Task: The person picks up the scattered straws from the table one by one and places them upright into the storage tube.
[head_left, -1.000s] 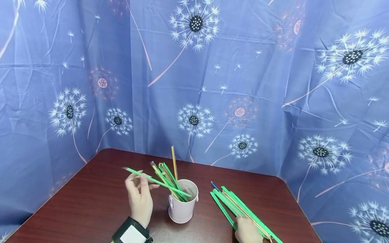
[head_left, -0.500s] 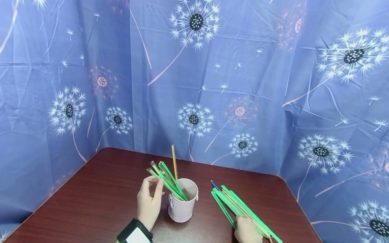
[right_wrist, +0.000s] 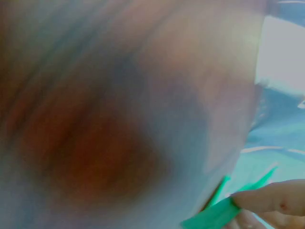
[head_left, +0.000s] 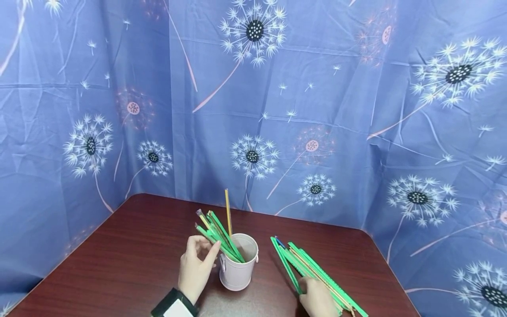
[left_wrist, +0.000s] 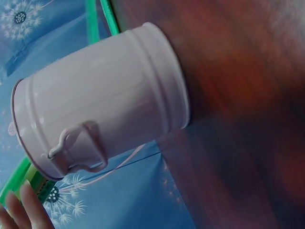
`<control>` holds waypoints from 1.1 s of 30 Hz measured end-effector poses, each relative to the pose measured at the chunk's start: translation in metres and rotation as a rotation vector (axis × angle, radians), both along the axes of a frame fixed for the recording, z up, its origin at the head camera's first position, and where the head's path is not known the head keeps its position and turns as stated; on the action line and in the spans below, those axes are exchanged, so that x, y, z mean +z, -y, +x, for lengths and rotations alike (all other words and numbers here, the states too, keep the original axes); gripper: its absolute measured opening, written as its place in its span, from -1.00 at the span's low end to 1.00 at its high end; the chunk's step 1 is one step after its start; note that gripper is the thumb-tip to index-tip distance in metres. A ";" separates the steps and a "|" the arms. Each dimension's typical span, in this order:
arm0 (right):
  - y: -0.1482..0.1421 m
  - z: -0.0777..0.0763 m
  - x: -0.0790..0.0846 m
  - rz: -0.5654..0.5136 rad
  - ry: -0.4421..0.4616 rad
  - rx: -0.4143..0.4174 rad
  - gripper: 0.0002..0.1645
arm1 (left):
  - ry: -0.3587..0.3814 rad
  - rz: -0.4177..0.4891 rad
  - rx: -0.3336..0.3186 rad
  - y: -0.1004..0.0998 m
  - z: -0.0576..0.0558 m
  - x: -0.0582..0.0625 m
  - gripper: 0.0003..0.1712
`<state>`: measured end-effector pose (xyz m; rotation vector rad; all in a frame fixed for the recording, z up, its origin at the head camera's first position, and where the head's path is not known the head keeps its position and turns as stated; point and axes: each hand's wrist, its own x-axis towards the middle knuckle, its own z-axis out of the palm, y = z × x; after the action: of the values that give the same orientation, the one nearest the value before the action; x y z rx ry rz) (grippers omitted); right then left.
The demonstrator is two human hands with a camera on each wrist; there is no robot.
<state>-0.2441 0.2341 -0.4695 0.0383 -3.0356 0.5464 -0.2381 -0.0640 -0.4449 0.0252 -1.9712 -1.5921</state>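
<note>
Several paintbrushes and green sticks (head_left: 220, 233) lean in a pale metal bucket (head_left: 236, 276), along with a yellow pencil (head_left: 228, 211). My left hand (head_left: 196, 268) is at the bucket's left side, thumb and fingertips touching the lowest green paintbrush (head_left: 201, 230). In the left wrist view, the fingers (left_wrist: 29, 205) lie close to the green handles, below the bucket's rim. Between thumb and finger, my right hand (head_left: 317, 297) pinches a flat green strip (head_left: 286, 264) that lies slanted at the left of a pile. The right wrist view shows the strip's end (right_wrist: 212, 214) sticking out past the fingertips.
The pile (head_left: 317, 270) of green strips, thin wooden sticks and a blue pencil (head_left: 279, 242) lies right of the bucket. Beneath is a dark red-brown wooden table (head_left: 119, 255). A blue dandelion-print cloth (head_left: 206, 145) hangs along its far and side edges.
My left hand has moved right and down, lowering the green paintbrush into the bucket, and its fingers have slid along the handle. My right hand has shifted slightly left, tilting the green strip off the pile.
</note>
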 end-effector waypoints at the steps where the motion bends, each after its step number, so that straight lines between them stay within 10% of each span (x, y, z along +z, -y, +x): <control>1: 0.003 0.001 0.003 -0.042 -0.019 0.001 -0.66 | 0.033 0.003 -0.019 0.000 0.001 -0.001 -0.73; 8: 0.025 0.009 0.020 -0.264 -0.167 0.123 -0.64 | 0.153 0.003 -0.225 -0.003 0.005 -0.004 -0.67; 17: 0.053 0.022 0.030 -0.382 -0.265 0.446 -0.62 | 0.110 0.147 -0.476 -0.019 0.012 0.005 -0.67; 26: 0.059 0.024 0.025 -0.334 -0.407 0.556 -0.59 | 0.022 0.163 -0.432 -0.021 0.014 0.010 -0.86; 33: 0.046 0.020 0.024 -0.293 -0.225 0.495 -0.67 | -0.044 0.151 -0.270 -0.018 0.012 0.012 -0.88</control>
<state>-0.2238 0.1883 -0.4455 0.7909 -2.6847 0.9379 -0.2256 -0.0462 -0.4326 -0.2234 -1.8780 -1.8940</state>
